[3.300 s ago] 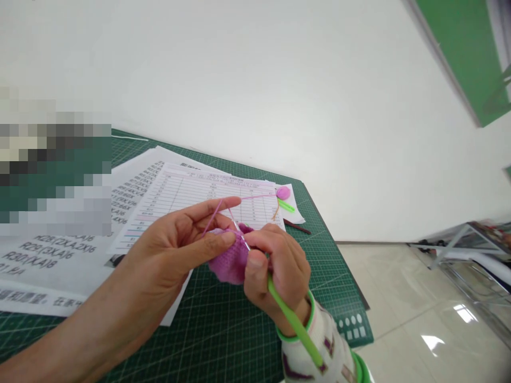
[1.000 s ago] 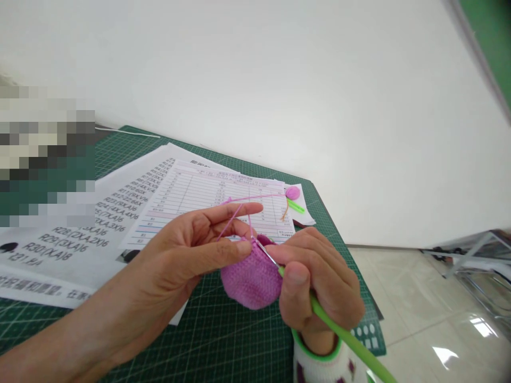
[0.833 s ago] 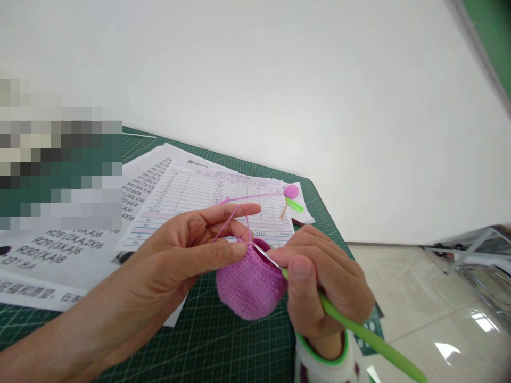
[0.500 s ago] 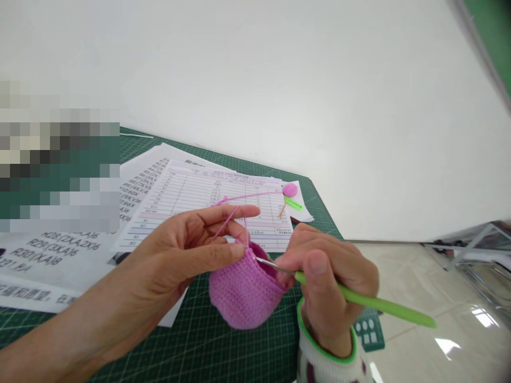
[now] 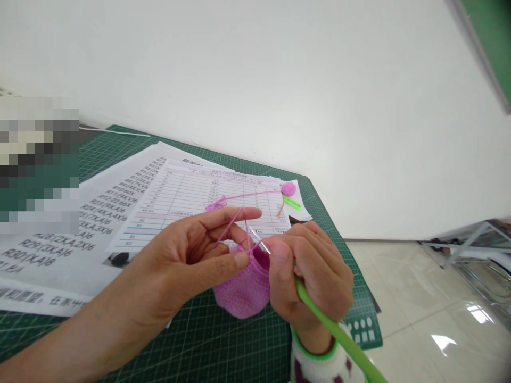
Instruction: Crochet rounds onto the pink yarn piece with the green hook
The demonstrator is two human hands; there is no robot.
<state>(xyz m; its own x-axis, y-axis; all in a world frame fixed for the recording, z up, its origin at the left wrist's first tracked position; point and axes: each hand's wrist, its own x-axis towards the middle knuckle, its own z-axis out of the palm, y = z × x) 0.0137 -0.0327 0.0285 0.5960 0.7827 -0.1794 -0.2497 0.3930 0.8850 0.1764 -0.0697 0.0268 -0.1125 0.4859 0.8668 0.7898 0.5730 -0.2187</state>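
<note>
My left hand (image 5: 199, 239) pinches the rim of a pink crocheted cup-shaped piece (image 5: 243, 292) between thumb and fingers. Its index finger is stretched out with pink yarn (image 5: 229, 229) looped over it. In my right hand (image 5: 311, 266) is a crochet hook (image 5: 331, 322) with a thick green handle and a silver tip. The tip points up and left, above the rim and close to the strand coming down from the left index finger. A pink loop runs from the rim to the hook's shaft. The right hand hides part of the piece's right side.
Printed sheets (image 5: 191, 191) lie on a green cutting mat (image 5: 207, 351). Beyond them sit a small pink yarn ball (image 5: 288, 189) and a bright green clip-like item (image 5: 293, 202). A white wall (image 5: 255, 80) rises behind; tiled floor (image 5: 415, 298) shows at right.
The hook's tip has come out from the rim and upward, and its handle now slants down more steeply. My right hand has turned and shifted left; the left still pinches the piece.
</note>
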